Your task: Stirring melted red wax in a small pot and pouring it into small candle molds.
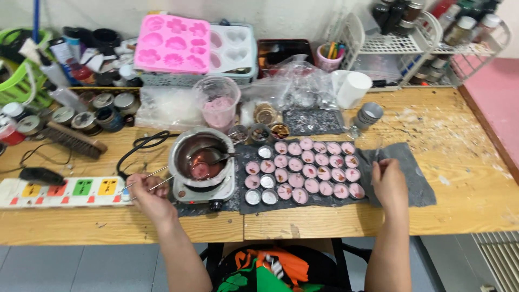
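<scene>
My left hand (147,193) holds thin metal tweezers (154,179) just left of a small electric hot plate (208,190). On the plate stands a steel melting pot (195,154) with pink liquid and a spoon in it. My right hand (388,181) rests on a dark grey mat (413,186), fingers pinched on something small that I cannot make out. Between the hands lie rows of small round tins (308,170), most filled with pink wax, a few at the left unfilled.
A white power strip (59,192) lies at the left edge with a black cable. Behind are a plastic cup of pink bits (218,105), pink and white silicone moulds (173,43), a wooden brush (73,139), jars, plastic bags, a white cup (354,89) and a wire rack (403,43).
</scene>
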